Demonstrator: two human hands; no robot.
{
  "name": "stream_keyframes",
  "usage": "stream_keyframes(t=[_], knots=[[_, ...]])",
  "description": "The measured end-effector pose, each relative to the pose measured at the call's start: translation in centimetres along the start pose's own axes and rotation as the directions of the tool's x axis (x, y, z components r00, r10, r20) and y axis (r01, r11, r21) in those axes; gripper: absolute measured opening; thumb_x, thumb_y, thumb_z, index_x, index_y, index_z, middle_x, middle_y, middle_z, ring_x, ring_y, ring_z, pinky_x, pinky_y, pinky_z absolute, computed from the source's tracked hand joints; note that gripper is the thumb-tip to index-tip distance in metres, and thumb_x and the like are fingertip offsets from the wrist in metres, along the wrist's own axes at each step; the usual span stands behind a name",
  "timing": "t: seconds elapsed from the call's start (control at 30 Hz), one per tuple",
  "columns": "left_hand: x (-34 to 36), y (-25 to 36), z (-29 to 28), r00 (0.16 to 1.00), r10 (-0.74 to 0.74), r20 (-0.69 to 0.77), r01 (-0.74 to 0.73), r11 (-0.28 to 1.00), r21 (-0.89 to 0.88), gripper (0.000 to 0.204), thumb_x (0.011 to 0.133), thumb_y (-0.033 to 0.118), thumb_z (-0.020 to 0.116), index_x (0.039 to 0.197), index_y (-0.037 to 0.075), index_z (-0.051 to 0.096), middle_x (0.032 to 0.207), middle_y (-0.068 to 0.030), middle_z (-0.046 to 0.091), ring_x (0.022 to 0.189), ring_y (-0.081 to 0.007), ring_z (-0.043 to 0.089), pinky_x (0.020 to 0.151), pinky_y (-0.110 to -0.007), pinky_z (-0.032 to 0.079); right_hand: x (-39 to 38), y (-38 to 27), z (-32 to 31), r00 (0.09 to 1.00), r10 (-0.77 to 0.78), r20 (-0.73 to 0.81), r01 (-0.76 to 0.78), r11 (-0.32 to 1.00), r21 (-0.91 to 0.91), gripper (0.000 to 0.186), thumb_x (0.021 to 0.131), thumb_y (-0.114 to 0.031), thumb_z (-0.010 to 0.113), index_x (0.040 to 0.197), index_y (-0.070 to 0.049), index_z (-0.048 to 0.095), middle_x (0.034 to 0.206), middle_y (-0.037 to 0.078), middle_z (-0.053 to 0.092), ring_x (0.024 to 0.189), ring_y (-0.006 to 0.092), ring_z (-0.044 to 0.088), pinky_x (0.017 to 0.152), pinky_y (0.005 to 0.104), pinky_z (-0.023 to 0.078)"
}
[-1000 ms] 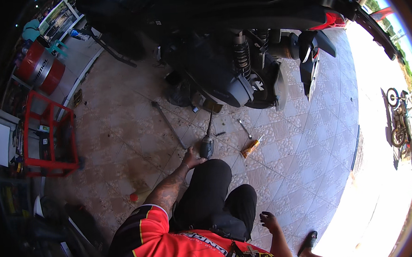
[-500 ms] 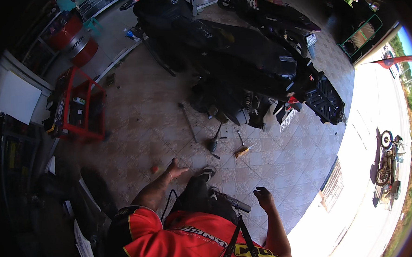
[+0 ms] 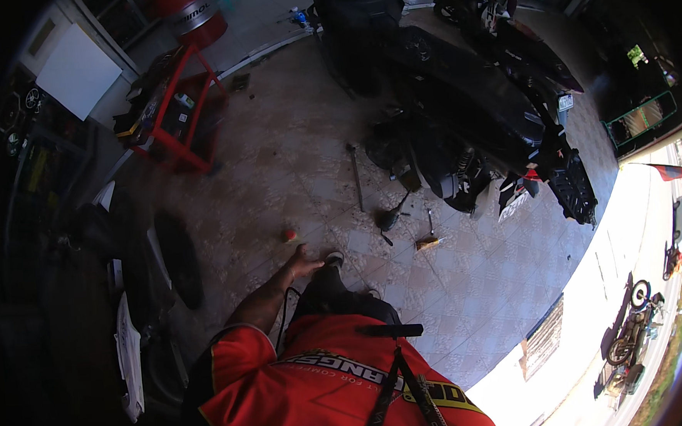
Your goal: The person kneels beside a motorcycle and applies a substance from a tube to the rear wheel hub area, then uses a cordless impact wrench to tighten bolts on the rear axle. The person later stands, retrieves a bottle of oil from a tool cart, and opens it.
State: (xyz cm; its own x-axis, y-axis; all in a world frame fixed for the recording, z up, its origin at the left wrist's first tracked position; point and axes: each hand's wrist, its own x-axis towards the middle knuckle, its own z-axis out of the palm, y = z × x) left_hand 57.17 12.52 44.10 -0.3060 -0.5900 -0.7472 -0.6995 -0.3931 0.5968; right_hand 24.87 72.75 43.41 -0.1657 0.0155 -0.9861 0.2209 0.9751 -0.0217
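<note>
My left hand (image 3: 307, 263) is held out over the tiled floor (image 3: 309, 191) beside my shoe (image 3: 334, 257), fingers apart and nothing visible in it. A small red round thing (image 3: 289, 236) lies just beyond that hand. My right hand is out of sight. Farther ahead on the tiles are a long metal bar (image 3: 356, 177), a dark tool with a handle (image 3: 391, 218), a thin metal tool (image 3: 431, 221) and a yellow-orange item (image 3: 429, 243). Behind them stands a black scooter (image 3: 466, 91) with its rear end toward the right.
A red tool cart (image 3: 189, 113) stands at the left, near a red drum (image 3: 192, 20). Dark wheeled shapes and a white panel (image 3: 129, 355) crowd the near left. Another motorcycle (image 3: 529, 53) is parked behind the scooter; one more (image 3: 628, 329) stands outside on the sunlit pavement.
The view has swung left, so the scene sits farther right. My right hand has gone out of the picture. My left hand remains stretched out in front of me.
</note>
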Motion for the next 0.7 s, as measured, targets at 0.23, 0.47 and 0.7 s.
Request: stream_keyframes(t=[0.23,0.47,0.7], knots=[[3.5,-9.0,-6.5,0.998,-0.058,-0.036,0.049,0.976,-0.212,0.107,0.077,0.032,0.088,0.154,0.006,0.018,0.092,-0.011,0.061,0.062,-0.0145,0.057,0.051,-0.029,0.048,-0.2,-15.0,1.2,0.983,-0.13,-0.126,0.101,0.971,-0.218,0.035,0.091,-0.04,0.072,0.105,-0.008,0.073,0.078,0.007,0.067,0.062,0.0172,0.061,0.056,0.0363,0.052],[4.3,-12.5,-15.0,0.996,-0.088,-0.031,0.063,0.877,-0.477,0.103,0.078,0.033,0.088,0.152,0.007,0.021,0.083,-0.0078,0.06,0.059,-0.0127,0.055,0.05,-0.029,0.048,-6.4,-50.2,2.0,0.353,-0.931,-0.097,0.665,0.322,-0.674,0.036,0.095,-0.032,0.069,0.118,-0.003,0.069,0.109,0.017,0.073,0.1,0.0317,0.07,0.086,0.04,0.054],[3.4,-13.6,-18.6,0.943,-0.261,-0.205,0.128,0.856,-0.5,0.113,0.074,0.044,0.09,0.154,0.006,0.02,0.084,-0.0117,0.062,0.062,-0.0168,0.059,0.055,-0.033,0.053,-13.4,-67.3,7.5,0.442,-0.895,0.056,0.711,0.311,-0.631,0.034,0.096,-0.029,0.066,0.121,-0.006,0.068,0.112,0.016,0.073,0.101,0.0271,0.07,0.089,0.0369,0.053]])
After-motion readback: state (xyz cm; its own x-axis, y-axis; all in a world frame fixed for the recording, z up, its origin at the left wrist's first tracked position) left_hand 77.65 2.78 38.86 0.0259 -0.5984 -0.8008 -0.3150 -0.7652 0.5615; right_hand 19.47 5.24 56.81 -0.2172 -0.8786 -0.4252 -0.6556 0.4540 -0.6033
